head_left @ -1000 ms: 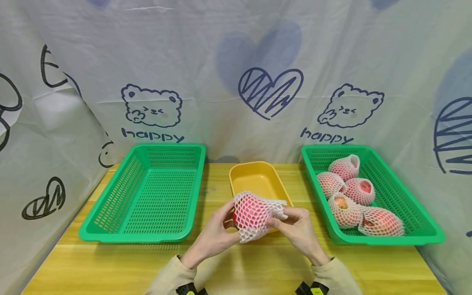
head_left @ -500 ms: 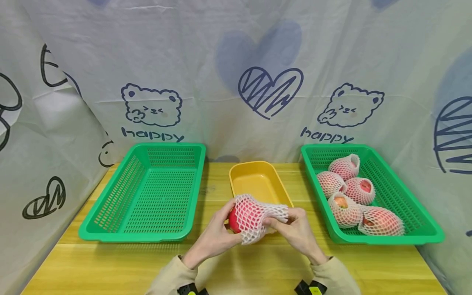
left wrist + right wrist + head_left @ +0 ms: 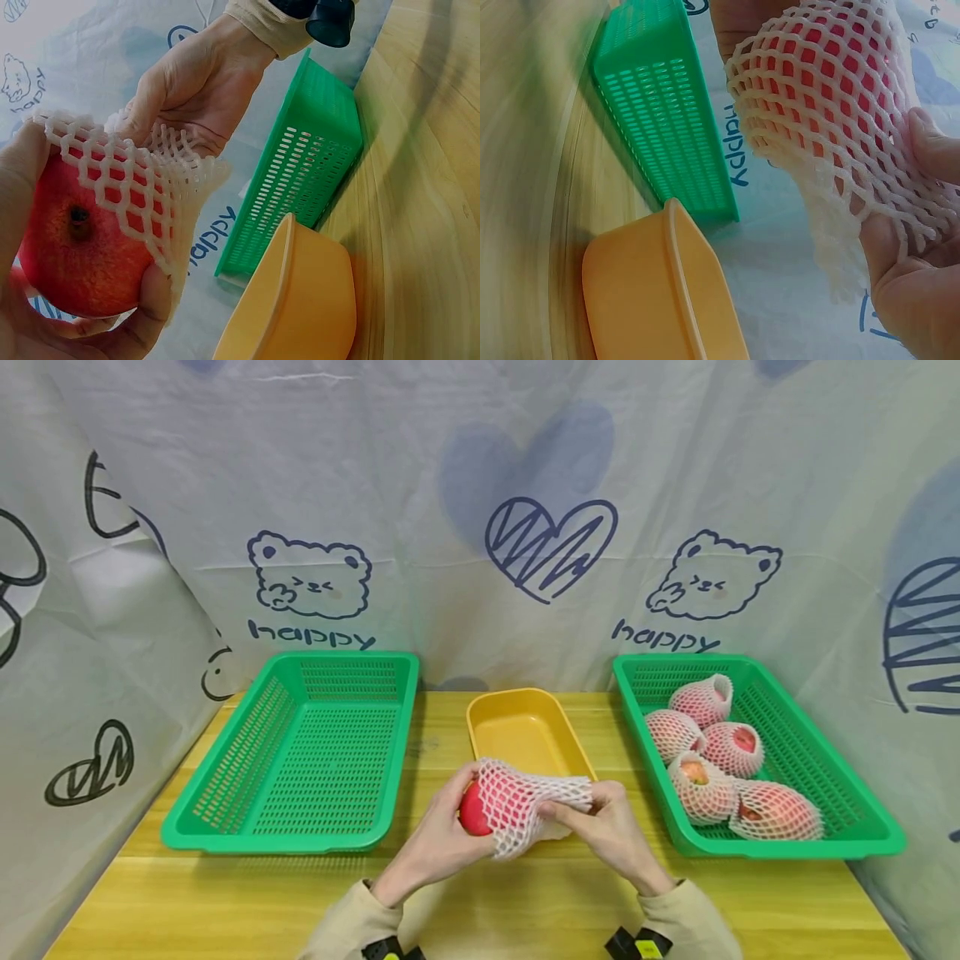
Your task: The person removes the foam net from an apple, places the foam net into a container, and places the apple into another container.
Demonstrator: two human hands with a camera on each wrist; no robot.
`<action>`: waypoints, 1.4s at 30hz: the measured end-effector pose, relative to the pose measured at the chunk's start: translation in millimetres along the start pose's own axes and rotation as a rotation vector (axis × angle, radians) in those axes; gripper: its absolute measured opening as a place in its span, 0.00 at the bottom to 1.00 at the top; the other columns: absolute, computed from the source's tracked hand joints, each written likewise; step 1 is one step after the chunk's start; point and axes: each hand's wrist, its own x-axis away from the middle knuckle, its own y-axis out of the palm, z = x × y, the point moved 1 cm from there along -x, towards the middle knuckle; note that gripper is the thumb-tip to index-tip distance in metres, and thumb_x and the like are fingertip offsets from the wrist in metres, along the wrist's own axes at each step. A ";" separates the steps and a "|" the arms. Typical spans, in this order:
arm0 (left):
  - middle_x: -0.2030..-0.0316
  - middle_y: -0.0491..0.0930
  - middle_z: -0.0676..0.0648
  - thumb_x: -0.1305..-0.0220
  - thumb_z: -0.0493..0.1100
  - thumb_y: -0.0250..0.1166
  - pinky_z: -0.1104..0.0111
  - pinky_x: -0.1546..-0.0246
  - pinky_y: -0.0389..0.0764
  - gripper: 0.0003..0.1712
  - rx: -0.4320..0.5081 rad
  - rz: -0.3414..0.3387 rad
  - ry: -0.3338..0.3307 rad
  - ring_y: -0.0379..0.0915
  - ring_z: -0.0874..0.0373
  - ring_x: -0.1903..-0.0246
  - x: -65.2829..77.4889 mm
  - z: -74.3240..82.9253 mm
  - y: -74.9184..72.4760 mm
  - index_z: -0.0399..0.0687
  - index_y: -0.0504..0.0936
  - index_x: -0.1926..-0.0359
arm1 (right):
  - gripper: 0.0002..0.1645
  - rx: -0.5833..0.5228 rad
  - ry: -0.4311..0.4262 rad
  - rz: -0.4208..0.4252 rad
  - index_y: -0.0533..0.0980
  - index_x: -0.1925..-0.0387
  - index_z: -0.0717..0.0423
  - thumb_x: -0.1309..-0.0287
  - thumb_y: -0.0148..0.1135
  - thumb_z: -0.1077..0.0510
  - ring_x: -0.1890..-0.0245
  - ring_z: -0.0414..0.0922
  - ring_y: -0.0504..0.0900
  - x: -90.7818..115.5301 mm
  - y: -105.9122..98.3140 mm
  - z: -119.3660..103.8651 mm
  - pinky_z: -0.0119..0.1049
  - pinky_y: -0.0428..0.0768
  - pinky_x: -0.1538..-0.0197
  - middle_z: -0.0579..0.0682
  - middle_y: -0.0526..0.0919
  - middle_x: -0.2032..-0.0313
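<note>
Foam net (image 3: 519, 800) shifts rightward, baring more of the red fruit (image 3: 473, 812) at the frame's lower centre. Left hand (image 3: 437, 837) curls its fingers around the fruit; right hand (image 3: 613, 833) pinches the net's free end. Excess pull may tear the net or dislodge the fruit.

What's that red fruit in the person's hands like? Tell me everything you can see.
The fruit is roundish, smooth-looking and red, with a small dark hollow in its bare end, facing left. A white, foam-like net covers much of the rest. The left hand grips it; the right hand pinches the net's gathered end. The fruit is held up near the yellow tray.
</note>
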 end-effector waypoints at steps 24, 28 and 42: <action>0.50 0.80 0.42 0.54 0.38 0.76 0.68 0.59 0.84 0.36 0.100 0.127 -0.167 0.79 0.54 0.55 3.0 -4.1 0.4 0.52 0.71 0.43 | 0.12 0.042 0.189 0.142 0.82 0.56 0.73 0.39 0.67 0.67 0.62 0.33 0.85 -5.2 -11.9 7.7 0.28 0.83 0.57 0.31 0.88 0.64; 0.50 0.79 0.41 0.55 0.40 0.78 0.66 0.60 0.85 0.35 0.104 0.179 -0.167 0.79 0.53 0.56 4.1 -5.1 -1.3 0.52 0.70 0.46 | 0.15 -0.017 0.250 0.199 0.81 0.54 0.76 0.39 0.67 0.66 0.61 0.34 0.86 -7.2 -13.4 8.1 0.28 0.83 0.56 0.34 0.89 0.65; 0.51 0.78 0.45 0.58 0.38 0.80 0.68 0.58 0.84 0.39 0.094 0.246 -0.116 0.79 0.51 0.56 7.7 -8.6 -6.1 0.50 0.67 0.47 | 0.22 -0.049 0.444 0.285 0.80 0.49 0.71 0.38 0.69 0.57 0.63 0.35 0.86 -21.5 -21.2 22.8 0.30 0.85 0.58 0.37 0.89 0.66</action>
